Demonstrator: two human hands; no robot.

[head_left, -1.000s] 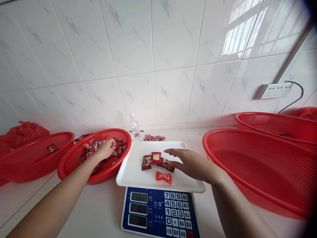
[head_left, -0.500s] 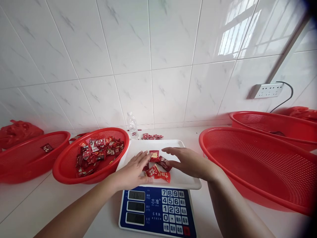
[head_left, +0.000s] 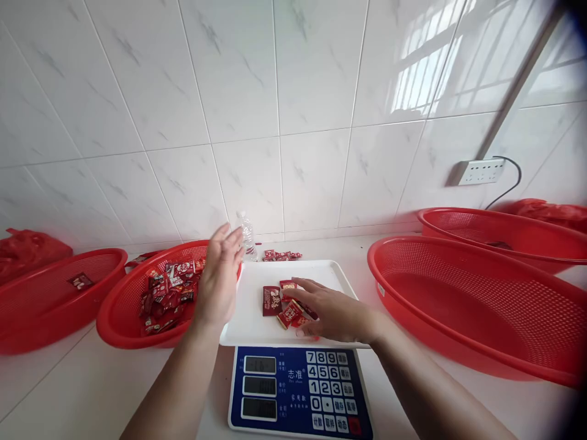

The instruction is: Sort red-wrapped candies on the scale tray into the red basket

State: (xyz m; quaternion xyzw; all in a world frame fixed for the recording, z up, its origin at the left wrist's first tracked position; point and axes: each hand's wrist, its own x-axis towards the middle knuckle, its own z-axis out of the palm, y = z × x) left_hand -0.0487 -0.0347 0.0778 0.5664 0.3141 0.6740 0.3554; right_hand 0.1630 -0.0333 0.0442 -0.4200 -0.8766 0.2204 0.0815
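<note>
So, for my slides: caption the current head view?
Right hand over wrapped packets on a white scale tray, left hand open near its left edge, red baskets on either side.

Tray (head_left: 250,330): white, shallow, rounded corners, set atop scale (head_left: 293,373) w/ blue face; digits illegible. Pkts clustered approx. ctr. of tray. Dk red pkt (head_left: 271,300): flat, approx. rect., pale print up, L end. Red pkt (head_left: 288,285): rear, pale motif, partly hidden. Red-gold pkt (head_left: 290,314): diag., front ctr., print up. Bright red pkt (head_left: 299,321): just R of it, mostly obscured. 2nd dk pkt (head_left: 310,311): R side, only part vis.
</note>
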